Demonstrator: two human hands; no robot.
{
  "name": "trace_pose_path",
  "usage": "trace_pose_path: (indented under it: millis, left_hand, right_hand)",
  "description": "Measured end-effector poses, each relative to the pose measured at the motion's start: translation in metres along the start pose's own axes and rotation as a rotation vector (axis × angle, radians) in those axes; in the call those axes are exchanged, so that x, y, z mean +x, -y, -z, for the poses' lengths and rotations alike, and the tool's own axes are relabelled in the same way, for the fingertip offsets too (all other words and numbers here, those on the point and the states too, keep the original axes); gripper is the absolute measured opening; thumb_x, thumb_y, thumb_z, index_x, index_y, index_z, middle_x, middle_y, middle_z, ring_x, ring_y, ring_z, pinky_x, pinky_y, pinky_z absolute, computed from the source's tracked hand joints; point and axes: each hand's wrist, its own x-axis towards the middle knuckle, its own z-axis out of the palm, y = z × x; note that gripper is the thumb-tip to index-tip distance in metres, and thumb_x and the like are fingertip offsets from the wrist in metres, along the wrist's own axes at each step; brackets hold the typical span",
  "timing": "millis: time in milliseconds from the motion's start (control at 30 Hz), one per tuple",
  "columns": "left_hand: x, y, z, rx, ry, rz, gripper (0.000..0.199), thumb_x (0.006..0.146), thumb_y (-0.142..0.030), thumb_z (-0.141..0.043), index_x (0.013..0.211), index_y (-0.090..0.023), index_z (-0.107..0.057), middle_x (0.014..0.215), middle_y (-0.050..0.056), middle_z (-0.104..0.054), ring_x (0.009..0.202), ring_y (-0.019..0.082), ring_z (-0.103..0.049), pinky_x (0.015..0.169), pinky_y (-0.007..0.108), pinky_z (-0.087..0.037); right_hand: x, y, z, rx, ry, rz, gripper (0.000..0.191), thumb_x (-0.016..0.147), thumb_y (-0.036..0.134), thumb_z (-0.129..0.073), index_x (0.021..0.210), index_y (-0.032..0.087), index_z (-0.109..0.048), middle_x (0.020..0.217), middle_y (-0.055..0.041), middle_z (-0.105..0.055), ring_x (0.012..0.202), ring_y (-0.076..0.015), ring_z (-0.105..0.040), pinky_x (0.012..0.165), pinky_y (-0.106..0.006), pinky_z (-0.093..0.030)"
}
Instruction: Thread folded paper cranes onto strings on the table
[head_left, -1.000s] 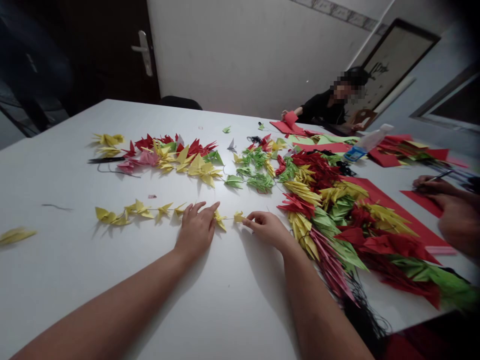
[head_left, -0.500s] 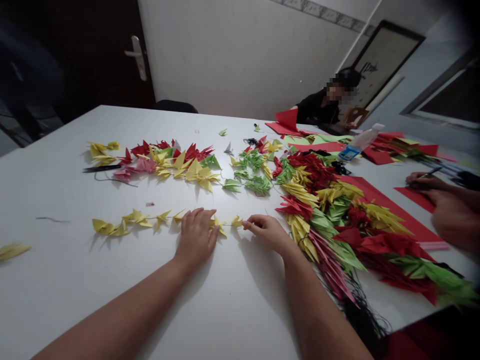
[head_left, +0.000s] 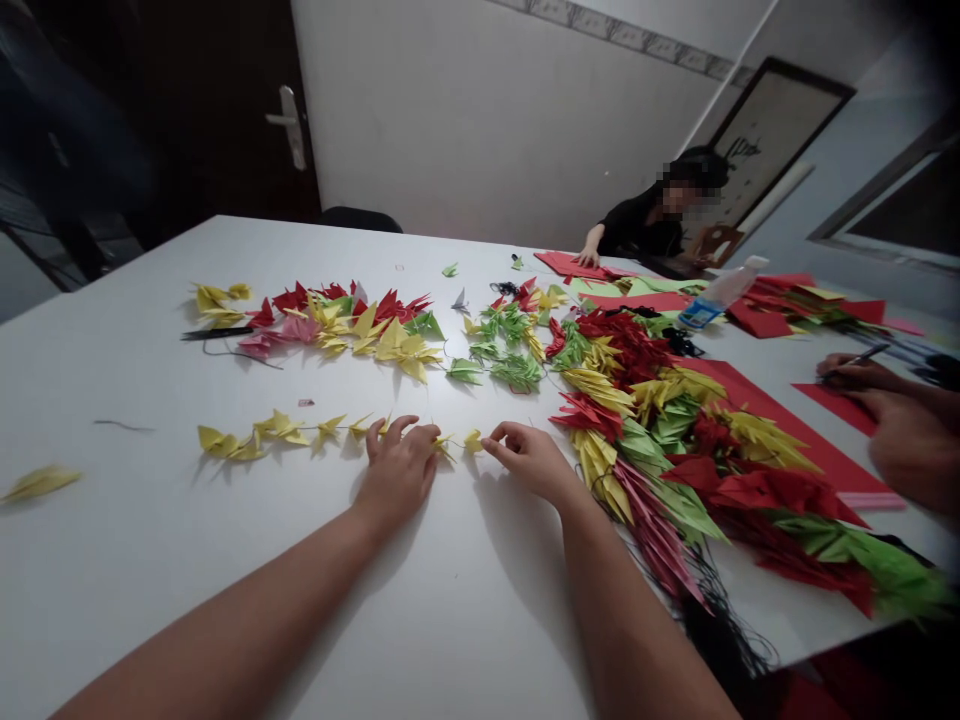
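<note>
A string of yellow folded-paper pieces [head_left: 279, 428] lies across the white table [head_left: 172, 600] in front of me. My left hand [head_left: 399, 462] rests over its right part, fingers bent and somewhat apart, hiding some pieces. At the string's right end, my right hand [head_left: 525, 456] has thumb and forefinger pinched together beside the last yellow piece [head_left: 473, 441]. Whatever lies between those fingertips is too small to make out. Farther back is a row of red, pink, yellow and green folded pieces [head_left: 401, 348].
A large heap of strung folded paper [head_left: 679, 425] fills the right side. Black scissors [head_left: 217, 333] lie back left. A bottle [head_left: 721, 292] leans by red paper sheets. One person sits at the far side; another's hands [head_left: 900, 420] hold a pen at right.
My left hand's fingers have lifted and bent more over the string. My right hand stays at the string's end. The far person's hand now presses the red paper flat. The view has shifted slightly.
</note>
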Motion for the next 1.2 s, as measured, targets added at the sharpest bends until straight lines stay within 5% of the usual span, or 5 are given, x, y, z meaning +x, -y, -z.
trace_pose_path:
  millis: [667,767,867,967,1200]
  left_hand:
    - [-0.001,0.001,0.006,-0.053,-0.132,-0.039,0.027,0.083,-0.019,-0.041,0.109,-0.017,-0.047,0.114,0.011,-0.054,0.116,0.023,-0.039,0.096,0.042,-0.026]
    - [-0.002,-0.012,0.026,-0.022,-0.007,-0.119,0.027,0.084,-0.023,-0.041,0.109,-0.017,-0.049,0.115,0.011,-0.054,0.114,0.023,-0.042,0.096,0.043,-0.026]
    - [-0.001,-0.018,0.068,0.04,0.385,-0.225,0.026,0.083,-0.031,-0.045,0.104,-0.019,-0.054,0.102,0.007,-0.062,0.096,0.022,-0.054,0.087,0.039,-0.036]
    - [-0.003,0.008,0.116,0.112,0.578,-0.037,0.03,0.079,-0.043,-0.048,0.097,-0.022,-0.058,0.093,0.005,-0.064,0.081,0.021,-0.059,0.071,0.032,-0.043]
    - [-0.047,0.128,0.152,0.436,0.274,0.569,0.06,0.066,-0.061,-0.049,0.107,-0.017,-0.053,0.106,0.014,-0.055,0.1,0.032,-0.052,0.082,0.04,-0.041]
  right_hand:
    - [0.01,-0.026,0.002,-0.006,-0.06,-0.083,0.032,0.079,0.048,-0.039,0.071,0.019,-0.051,0.061,0.0007,-0.053,0.062,-0.0149,-0.048,0.056,-0.024,-0.031]
    - [0.012,-0.028,0.001,-0.034,-0.062,-0.088,0.03,0.077,0.046,-0.04,0.071,0.019,-0.052,0.062,0.0002,-0.056,0.062,-0.015,-0.048,0.056,-0.024,-0.031]
    - [0.014,-0.029,0.0,-0.066,-0.064,-0.086,0.031,0.076,0.046,-0.04,0.07,0.019,-0.054,0.063,-0.0005,-0.057,0.061,-0.0151,-0.049,0.055,-0.024,-0.031]
    - [0.014,-0.028,0.0,-0.086,-0.054,-0.093,0.032,0.076,0.046,-0.04,0.071,0.019,-0.056,0.065,-0.0011,-0.058,0.062,-0.0154,-0.049,0.054,-0.024,-0.031]
    - [0.013,-0.024,0.002,-0.136,-0.029,-0.079,0.032,0.076,0.046,-0.04,0.072,0.019,-0.058,0.066,-0.0025,-0.06,0.063,-0.0164,-0.051,0.054,-0.024,-0.033]
